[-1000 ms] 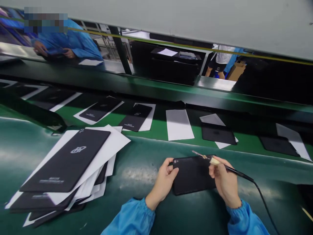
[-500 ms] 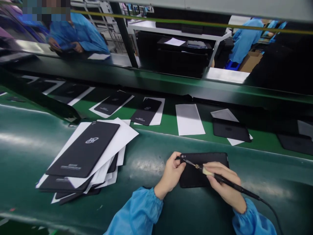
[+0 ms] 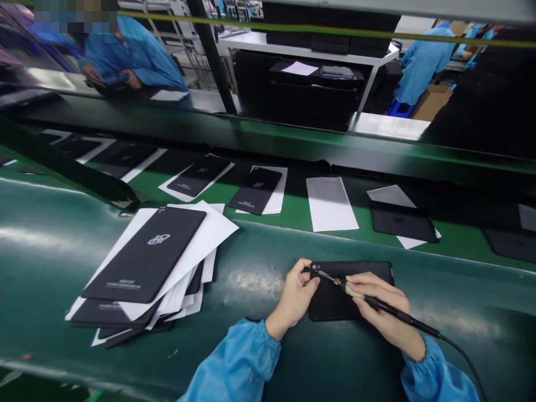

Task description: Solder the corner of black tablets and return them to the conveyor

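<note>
My left hand (image 3: 296, 295) is nearly closed, thumb and forefinger pinching a corner of the black tablet (image 3: 333, 304), which lies on the green worktop (image 3: 253, 279). My right hand (image 3: 387, 319) is curled pen-fashion around a soldering iron (image 3: 391, 311), its tip near that same corner (whether touching, I can't tell).

Flat black panel (image 3: 334, 302) under slanted soldering iron (image 3: 387, 311), tip (image 3: 324, 274) near far-left corner.

No text is legible; the top panel (image 3: 138, 265), left near the worktop (image 3: 238, 329)'s far edge, bears a logo (image 3: 159, 239) and blurred print (image 3: 123, 285).
</note>
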The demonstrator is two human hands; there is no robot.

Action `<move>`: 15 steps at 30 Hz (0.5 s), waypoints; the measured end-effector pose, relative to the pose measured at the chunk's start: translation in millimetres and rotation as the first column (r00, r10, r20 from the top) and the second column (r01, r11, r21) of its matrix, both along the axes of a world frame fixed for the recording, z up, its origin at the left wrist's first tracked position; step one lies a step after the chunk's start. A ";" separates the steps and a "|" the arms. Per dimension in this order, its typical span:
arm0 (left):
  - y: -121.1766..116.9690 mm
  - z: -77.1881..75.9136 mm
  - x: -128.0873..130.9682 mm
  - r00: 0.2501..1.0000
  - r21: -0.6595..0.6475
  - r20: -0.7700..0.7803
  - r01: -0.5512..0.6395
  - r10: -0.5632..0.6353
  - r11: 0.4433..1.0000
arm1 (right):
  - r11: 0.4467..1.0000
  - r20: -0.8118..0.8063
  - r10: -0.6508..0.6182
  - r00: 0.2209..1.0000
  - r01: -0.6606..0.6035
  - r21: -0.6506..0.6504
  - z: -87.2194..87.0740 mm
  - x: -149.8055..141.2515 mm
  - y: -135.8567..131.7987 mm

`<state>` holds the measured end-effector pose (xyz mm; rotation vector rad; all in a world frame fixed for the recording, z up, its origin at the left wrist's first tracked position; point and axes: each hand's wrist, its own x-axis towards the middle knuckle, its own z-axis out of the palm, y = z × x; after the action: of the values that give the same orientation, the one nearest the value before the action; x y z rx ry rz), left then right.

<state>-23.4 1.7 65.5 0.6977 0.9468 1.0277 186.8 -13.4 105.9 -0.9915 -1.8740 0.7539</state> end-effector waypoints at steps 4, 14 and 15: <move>0.1 -0.8 0.1 1.000 -0.001 0.002 0.002 -0.002 1.000 | 0.999 -0.017 0.035 0.999 -0.035 0.004 2.5 0.0 2.2; 0.0 -0.6 0.9 1.000 -0.003 0.002 -0.006 0.006 1.000 | 1.000 0.001 0.010 1.000 -0.010 0.020 10.7 3.2 5.6; 0.0 -0.4 1.0 1.000 -0.002 0.005 -0.004 0.004 1.000 | 1.000 0.007 0.003 1.000 -0.003 0.025 11.9 3.5 6.8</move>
<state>-22.4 1.8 65.1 0.6917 0.9454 1.0310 190.2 -6.6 117.8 -0.9763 -1.8872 0.7280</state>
